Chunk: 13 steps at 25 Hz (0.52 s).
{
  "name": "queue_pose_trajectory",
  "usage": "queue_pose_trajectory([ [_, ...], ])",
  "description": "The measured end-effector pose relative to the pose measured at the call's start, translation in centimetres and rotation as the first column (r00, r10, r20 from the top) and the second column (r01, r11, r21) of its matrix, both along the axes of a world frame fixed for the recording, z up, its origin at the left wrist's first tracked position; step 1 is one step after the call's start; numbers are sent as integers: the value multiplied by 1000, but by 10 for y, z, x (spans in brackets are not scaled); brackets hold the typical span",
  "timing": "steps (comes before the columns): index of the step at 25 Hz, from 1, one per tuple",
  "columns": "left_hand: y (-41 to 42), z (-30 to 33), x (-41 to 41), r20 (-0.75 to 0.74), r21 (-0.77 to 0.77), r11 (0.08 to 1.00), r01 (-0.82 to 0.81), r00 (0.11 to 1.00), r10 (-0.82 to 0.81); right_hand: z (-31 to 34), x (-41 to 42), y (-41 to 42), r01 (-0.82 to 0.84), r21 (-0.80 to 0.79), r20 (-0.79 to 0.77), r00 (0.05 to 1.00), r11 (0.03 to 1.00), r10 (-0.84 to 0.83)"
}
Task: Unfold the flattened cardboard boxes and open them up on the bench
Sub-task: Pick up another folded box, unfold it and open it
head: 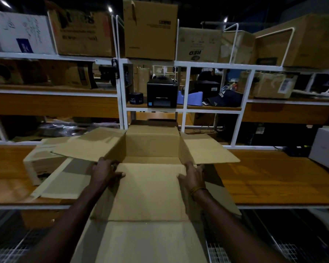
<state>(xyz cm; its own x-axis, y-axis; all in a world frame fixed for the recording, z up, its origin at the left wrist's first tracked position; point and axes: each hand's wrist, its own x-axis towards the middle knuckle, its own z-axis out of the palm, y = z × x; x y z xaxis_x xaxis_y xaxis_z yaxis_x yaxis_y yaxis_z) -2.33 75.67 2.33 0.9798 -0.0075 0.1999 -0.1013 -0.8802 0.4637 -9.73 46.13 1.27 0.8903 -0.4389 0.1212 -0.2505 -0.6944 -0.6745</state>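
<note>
Both hands, left [104, 170] and right [193, 174], grip the box's [152, 145] near corners; uneven pull could collapse it flat.

Brown cardboard box [152, 147], upright, flaps open

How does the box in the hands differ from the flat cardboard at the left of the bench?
The opened box stands squared up with its flaps spread; the flat cardboard lies collapsed on the bench. The left hand and right hand grip the opened box's near flap; nothing touches the flat cardboard. Both are plain brown.
</note>
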Motion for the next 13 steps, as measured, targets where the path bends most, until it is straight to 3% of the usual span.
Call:
queue_pose_trajectory([
  [3, 6, -37, -12, -223, 123, 990, 72, 974, -43, -39, -14, 3, -66, -32, -194, 979, 997, 58],
  [7, -3, -54, -18, -218, 194, 979, 58, 976, -15, -59, -27, 12, -80, -113, -152, 986, 990, 62],
  [13, -66, -56, -54, -236, 203, 954, 222, 956, -173, -71, -42, 26, -88, -149, -112, 991, 985, 72],
])
